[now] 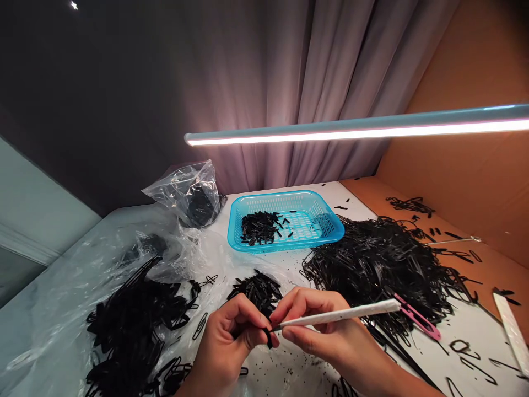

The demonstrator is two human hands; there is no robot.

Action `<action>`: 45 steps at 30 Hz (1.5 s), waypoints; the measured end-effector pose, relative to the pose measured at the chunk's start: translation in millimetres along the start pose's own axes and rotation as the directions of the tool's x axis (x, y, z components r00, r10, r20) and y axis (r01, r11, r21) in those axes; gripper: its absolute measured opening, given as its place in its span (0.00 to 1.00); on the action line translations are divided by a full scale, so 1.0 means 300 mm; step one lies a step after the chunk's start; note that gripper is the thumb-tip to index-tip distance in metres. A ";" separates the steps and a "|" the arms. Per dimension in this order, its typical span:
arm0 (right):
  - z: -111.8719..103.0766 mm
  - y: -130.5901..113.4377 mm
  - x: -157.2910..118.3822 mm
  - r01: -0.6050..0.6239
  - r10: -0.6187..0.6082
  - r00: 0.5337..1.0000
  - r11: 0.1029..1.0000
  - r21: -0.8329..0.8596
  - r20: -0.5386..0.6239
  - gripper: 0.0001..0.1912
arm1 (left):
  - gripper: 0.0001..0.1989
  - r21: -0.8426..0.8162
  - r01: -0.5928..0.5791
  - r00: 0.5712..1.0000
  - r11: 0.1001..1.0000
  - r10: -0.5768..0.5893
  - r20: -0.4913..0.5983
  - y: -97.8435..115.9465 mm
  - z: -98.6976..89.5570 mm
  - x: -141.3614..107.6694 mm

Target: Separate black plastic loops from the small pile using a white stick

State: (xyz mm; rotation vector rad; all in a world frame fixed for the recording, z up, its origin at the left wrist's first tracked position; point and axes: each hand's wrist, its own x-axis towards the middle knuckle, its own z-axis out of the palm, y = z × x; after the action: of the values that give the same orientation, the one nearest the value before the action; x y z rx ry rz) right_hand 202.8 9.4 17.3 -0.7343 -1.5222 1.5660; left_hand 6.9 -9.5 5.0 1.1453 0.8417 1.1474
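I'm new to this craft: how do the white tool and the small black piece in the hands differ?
The white tool is long and straight; the black piece is short and curved. The right hand holds the tool, while the left hand pinches the piece. Both are held in fingers.

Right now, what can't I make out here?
Head view: black piece, partly hidden by the left hand.
Head view: white tool, its tip too small to tell.
Head view: dark contents, blurred by the clear bag.
Head view: light tube, cut off by right edge.
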 end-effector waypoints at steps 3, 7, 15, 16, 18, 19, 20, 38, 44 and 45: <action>0.002 -0.004 0.000 0.000 0.000 1.000 1.000 -0.003 0.002 0.06 | 0.03 0.026 -0.003 1.000 1.000 0.003 0.009 -0.001 -0.003 -0.002; 0.000 -0.007 0.003 0.002 -0.001 1.000 1.000 -0.006 0.014 0.06 | 0.03 0.064 -0.004 1.000 0.998 0.003 0.023 0.001 -0.006 -0.004; 0.001 -0.007 -0.002 0.012 -0.012 1.000 1.000 0.003 0.021 0.06 | 0.03 0.068 0.010 1.000 0.998 -0.011 0.017 0.002 -0.006 -0.005; 0.001 -0.007 -0.002 0.013 -0.013 1.000 1.000 0.005 0.021 0.06 | 0.03 0.069 0.010 1.000 0.998 -0.012 0.017 0.002 -0.006 -0.005; 0.002 -0.008 -0.002 0.015 -0.015 1.000 1.000 0.003 0.019 0.06 | 0.03 0.064 0.015 1.000 0.998 -0.016 0.015 0.001 -0.008 -0.004; 0.002 -0.008 -0.001 0.014 -0.014 1.000 1.000 -0.001 0.017 0.06 | 0.03 0.060 0.015 1.000 0.998 -0.016 0.016 0.001 -0.008 -0.005; 0.002 -0.008 -0.001 0.017 -0.017 1.000 1.000 -0.007 0.014 0.06 | 0.03 0.056 0.016 1.000 0.998 -0.017 0.019 0.001 -0.009 -0.006; 0.011 -0.004 -0.002 0.126 -0.125 0.992 0.987 -0.102 0.014 0.06 | 0.03 0.163 -0.025 1.000 0.986 0.027 -0.011 -0.008 -0.012 -0.006; 0.005 -0.014 -0.001 0.025 -0.025 1.000 1.000 -0.012 -0.004 0.08 | 0.02 0.181 -0.091 0.996 0.979 0.091 0.006 -0.028 -0.021 -0.016; 0.004 -0.017 0.000 0.010 -0.010 1.000 1.000 0.010 0.000 0.08 | 0.02 0.176 -0.101 0.995 0.979 0.101 0.006 -0.031 -0.021 -0.016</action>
State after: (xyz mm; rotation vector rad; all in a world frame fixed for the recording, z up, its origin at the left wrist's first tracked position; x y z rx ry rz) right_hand 202.6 8.6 22.4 -0.7198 -1.5144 1.5648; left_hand 2.0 -12.8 -5.9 1.3449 0.9096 1.1754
